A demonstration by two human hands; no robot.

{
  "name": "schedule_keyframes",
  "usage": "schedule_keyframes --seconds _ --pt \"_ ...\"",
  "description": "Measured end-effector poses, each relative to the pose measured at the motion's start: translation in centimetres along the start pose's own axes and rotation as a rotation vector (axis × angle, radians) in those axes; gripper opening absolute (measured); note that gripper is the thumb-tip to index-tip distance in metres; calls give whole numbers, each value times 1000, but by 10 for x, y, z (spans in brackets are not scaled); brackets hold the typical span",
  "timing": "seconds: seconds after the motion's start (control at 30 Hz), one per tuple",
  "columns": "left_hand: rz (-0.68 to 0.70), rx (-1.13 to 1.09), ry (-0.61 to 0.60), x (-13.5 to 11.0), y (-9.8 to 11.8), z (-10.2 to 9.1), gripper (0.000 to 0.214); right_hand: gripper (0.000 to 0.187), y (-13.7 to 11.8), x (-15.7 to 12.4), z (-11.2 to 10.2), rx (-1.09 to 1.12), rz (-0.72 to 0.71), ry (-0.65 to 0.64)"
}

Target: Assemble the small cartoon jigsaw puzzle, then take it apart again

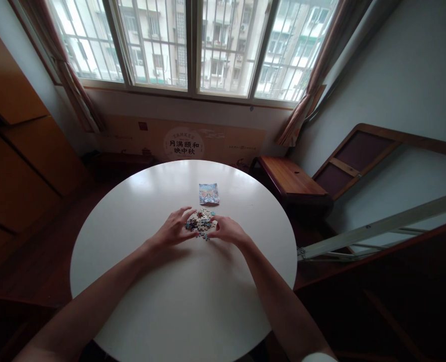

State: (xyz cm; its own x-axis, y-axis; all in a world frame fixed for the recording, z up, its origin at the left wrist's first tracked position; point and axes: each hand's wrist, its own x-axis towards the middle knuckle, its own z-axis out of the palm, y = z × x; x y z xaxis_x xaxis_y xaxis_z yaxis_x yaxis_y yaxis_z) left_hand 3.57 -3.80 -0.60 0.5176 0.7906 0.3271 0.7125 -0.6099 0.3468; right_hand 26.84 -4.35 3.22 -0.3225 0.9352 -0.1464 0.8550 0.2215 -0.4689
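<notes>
A small heap of jigsaw puzzle pieces, some blue and dark, some showing pale backs, lies on the round white table. My left hand curves around the heap's left side, fingers apart, its fingertips at the outer pieces. On the opposite side my right hand cups the pieces, thumb and fingers spread. Neither hand visibly lifts a piece. Just beyond the heap lies a flat, colourful packet with a mostly blue printed picture.
A wooden bench-like piece stands past the table's right edge. Behind the table are a printed banner and a barred window. Orange cabinets line the left, and a pale metal rail runs at the right.
</notes>
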Motion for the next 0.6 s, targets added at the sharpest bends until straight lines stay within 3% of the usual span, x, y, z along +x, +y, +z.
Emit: schedule_keyframes --seconds 0.07,0.2,0.43,0.53,0.6 --pt "37 -7 -77 -1 3 4 83 48 -3 1 4 15 -80 -10" --pt "63 -6 -167 -1 3 7 84 34 -7 6 17 76 -206 97" --pt "-2 40 -120 0 -1 15 88 34 6 15 21 24 -22 281" --pt "-9 50 -105 2 -2 20 86 30 7 20 27 -5 -62 268" --pt "-7 63 -101 2 -3 22 84 31 5 24 31 91 -134 237"
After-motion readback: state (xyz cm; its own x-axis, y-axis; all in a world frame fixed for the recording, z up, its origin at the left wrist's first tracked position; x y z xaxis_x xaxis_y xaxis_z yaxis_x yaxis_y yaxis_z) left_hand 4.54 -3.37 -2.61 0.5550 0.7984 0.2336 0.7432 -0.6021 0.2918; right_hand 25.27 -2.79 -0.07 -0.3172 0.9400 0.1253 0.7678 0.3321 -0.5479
